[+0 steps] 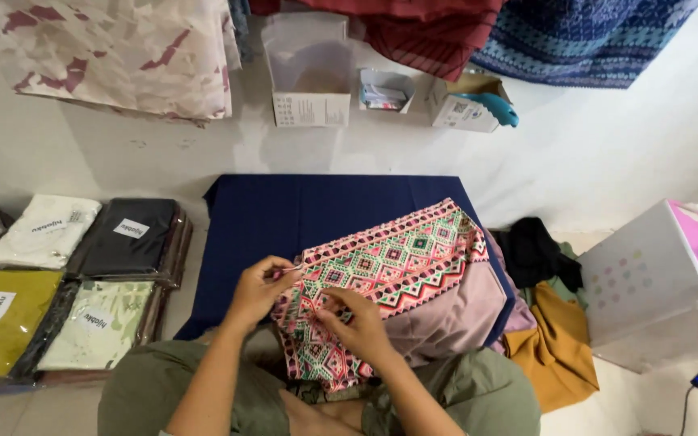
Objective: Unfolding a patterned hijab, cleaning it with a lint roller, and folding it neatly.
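A folded cloth with a pink, green and white geometric pattern [401,258] lies over a mauve fabric [458,311] on a dark blue mat [300,214]. My left hand [258,287] pinches the patterned cloth's left edge, holding what looks like a thin pin at its fingertips. My right hand [359,323] presses and grips the same cloth lower down, near my lap. Both forearms reach up from the bottom of the view.
Packaged folded fabrics [66,278] in white, black, mustard and pale green lie at the left. A heap of black and orange cloth [551,323] sits right of the mat. A white and pink box [660,274] stands far right. Open cartons [310,73] line the wall.
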